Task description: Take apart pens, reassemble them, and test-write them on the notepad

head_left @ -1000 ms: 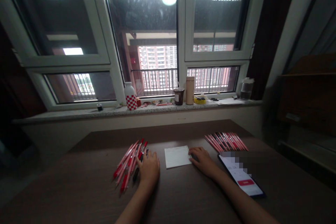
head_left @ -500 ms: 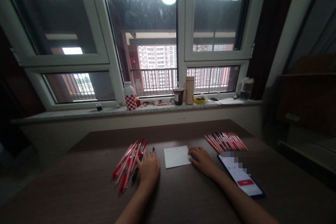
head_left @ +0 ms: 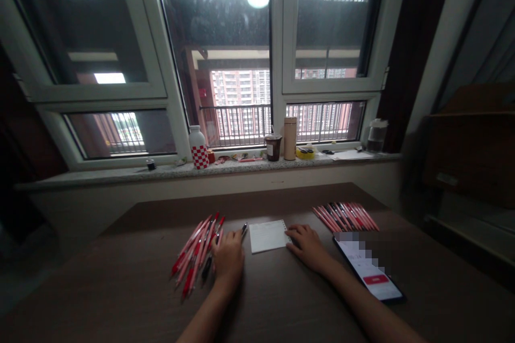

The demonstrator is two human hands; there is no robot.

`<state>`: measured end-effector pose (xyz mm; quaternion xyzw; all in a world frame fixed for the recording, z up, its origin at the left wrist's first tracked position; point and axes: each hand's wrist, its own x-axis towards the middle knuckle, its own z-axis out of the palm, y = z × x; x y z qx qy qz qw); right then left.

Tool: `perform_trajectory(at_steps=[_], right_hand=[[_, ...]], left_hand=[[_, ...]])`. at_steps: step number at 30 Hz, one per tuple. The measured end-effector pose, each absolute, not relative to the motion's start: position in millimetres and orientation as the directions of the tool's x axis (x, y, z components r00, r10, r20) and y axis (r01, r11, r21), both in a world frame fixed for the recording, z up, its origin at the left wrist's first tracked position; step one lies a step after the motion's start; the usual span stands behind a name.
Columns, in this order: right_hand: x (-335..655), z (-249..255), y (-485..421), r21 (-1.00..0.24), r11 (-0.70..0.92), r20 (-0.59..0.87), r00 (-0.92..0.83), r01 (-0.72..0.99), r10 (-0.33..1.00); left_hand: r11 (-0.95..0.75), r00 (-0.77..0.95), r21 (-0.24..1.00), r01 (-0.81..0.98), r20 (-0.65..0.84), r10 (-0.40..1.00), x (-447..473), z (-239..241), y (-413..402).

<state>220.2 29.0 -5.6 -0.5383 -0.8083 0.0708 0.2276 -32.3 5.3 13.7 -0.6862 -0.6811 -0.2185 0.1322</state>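
Observation:
My left hand [head_left: 229, 257] is closed around a dark pen [head_left: 244, 229], whose tip end sticks out past the fingers toward the paper. Close to its left lies a loose pile of pink, red and black pens [head_left: 197, 257]; a black pen [head_left: 207, 268] rests by the wrist side. A small sheet of white lined paper [head_left: 266, 237], with punched holes along one edge, lies between the hands. My right hand [head_left: 306, 244] lies low on the table with fingers stretched out, the fingertips touching the sheet's right edge.
A row of pens [head_left: 346, 216] is laid side by side at the far right. Nearer stands no container, only a phone [head_left: 370, 270] with a lit screen beside my right forearm. The windowsill [head_left: 169, 172] holds a checkered bottle [head_left: 199, 149], a cup [head_left: 273, 148] and a tan flask [head_left: 290, 139].
The pen in my left hand has swung from nearly upright to slanting right. The paper has shifted slightly left and away, and my right hand has moved a little with it.

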Motion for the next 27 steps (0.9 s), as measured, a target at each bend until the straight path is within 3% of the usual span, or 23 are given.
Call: perform_trajectory(at_steps=[8, 15, 21, 27], right_hand=[[216, -6, 35, -0.393, 0.385, 0.315, -0.271, 0.835, 0.910], [218, -1, 25, -0.500, 0.538, 0.472, -0.307, 0.679, 0.826], [212, 3, 22, -0.535, 0.610, 0.481, -0.382, 0.585, 0.789], [216, 2, 26, -0.616, 0.606, 0.523, -0.314, 0.504, 0.793]], left_hand=[[-0.275, 0.100, 0.338, 0.900, 0.455, 0.885, -21, 12, 4], [-0.400, 0.209, 0.497, 0.770, 0.395, 0.894, -8, 11, -4], [-0.483, 0.265, 0.510, 0.711, 0.441, 0.857, -6, 10, -4], [-0.456, 0.257, 0.465, 0.759, 0.430, 0.866, -4, 8, -3]])
